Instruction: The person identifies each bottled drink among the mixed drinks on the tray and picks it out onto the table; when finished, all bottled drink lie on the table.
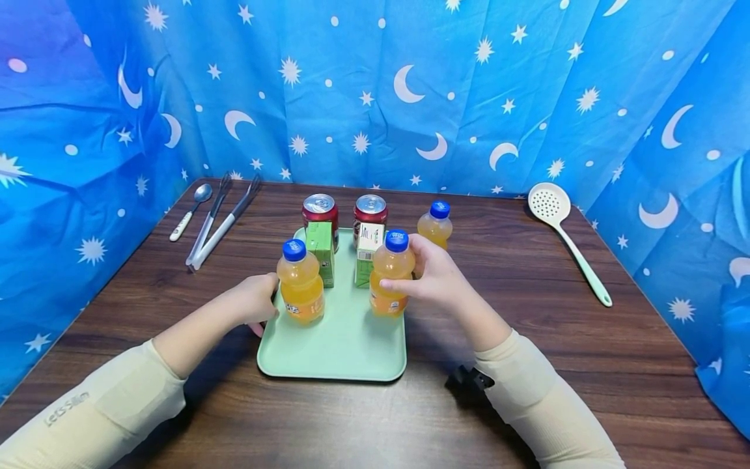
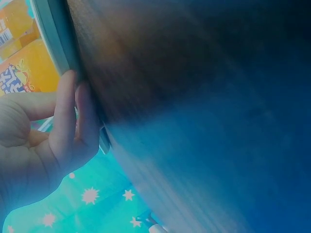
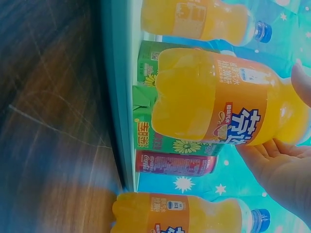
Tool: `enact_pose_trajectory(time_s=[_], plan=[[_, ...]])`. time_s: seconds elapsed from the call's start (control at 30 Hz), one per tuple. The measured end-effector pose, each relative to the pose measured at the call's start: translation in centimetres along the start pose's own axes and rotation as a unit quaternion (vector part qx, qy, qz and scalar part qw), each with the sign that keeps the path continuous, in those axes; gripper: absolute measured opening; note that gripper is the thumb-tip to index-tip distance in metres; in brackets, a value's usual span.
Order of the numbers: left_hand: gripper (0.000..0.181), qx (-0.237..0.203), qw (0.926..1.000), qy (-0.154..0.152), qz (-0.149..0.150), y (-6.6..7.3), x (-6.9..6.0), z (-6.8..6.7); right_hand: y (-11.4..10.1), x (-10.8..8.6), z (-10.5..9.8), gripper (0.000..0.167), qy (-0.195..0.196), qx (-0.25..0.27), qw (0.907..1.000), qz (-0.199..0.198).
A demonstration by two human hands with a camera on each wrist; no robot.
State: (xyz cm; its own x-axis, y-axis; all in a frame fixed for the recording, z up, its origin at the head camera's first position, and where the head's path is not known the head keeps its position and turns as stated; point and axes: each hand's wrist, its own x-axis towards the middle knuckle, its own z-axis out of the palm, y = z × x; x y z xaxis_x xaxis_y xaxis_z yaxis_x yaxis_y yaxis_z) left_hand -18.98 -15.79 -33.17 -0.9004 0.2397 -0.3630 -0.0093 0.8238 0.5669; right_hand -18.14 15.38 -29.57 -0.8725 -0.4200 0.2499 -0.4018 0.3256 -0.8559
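Tray (image 1: pixel 331 355) and an orange-drink bottle (image 1: pixel 388 266) above it are gripped by the left (image 1: pixel 256 299) and right hands (image 1: pixel 436 270) respectively.

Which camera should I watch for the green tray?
The head view: it shows the green tray from above, its near edge and near corners uncovered. The left wrist view shows only part of its rim, with the left hand against it; the right wrist view shows one side, nearly edge-on.
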Motion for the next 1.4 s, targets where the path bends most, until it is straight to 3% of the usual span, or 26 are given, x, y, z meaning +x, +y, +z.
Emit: enact_pose_trajectory(time_s=[0.47,1.0,1.4], plan=[[0.041,-0.003,1.0000,-0.002,-0.004,-0.2,0.2,0.0,-0.3,0.0,-1.1,0.056,0.016,-0.019,0.9992,0.032],[0.039,0.002,1.0000,0.000,-0.003,0.0,-0.1,0.1,-0.7,-0.6,-3.6,0.056,0.047,0.005,0.9983,0.034],[0.043,0.007,0.9999,-0.001,-0.009,-0.1,0.2,0.1,-1.3,-0.9,-4.7,0.055,0.066,-0.008,0.9968,0.043]])
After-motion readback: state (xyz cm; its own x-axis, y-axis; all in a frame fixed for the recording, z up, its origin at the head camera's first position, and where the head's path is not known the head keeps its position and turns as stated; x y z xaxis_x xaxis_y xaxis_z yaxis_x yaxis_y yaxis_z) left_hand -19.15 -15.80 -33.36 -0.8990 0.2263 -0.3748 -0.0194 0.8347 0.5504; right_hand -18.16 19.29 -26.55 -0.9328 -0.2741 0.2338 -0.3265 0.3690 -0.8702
